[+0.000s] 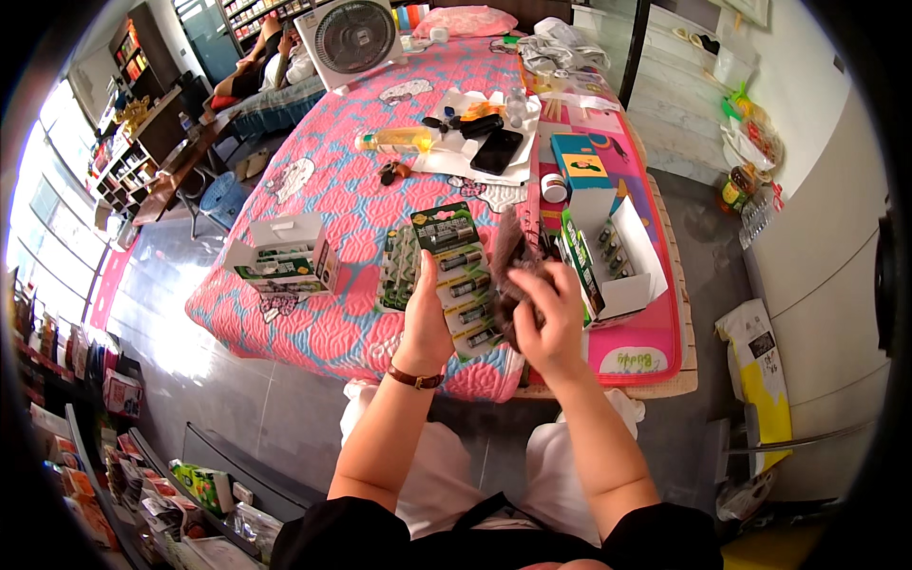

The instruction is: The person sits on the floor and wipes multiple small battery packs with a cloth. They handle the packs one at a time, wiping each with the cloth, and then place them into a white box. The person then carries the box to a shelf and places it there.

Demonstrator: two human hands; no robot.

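My left hand (425, 313) holds a blister card of batteries (467, 285) upright over the bed's front edge. In my right hand (548, 313) is a crumpled brown cloth (511, 249), close against the card's right side. More battery cards (397, 271) lie on the pink quilt just left of the held card. At the left stands an open white and green carton (296, 274) with packs inside. To the right of my right hand, another open carton (630, 288) stands on a pink mat, with batteries showing inside.
Farther back lie a black phone (496, 151), a bottle of yellow liquid (393, 140), a white jar (553, 187) and a teal box (581, 160). A box fan (350, 39) stands on the far left part of the bed. Behind it, a person (274, 64) reclines on another bed.
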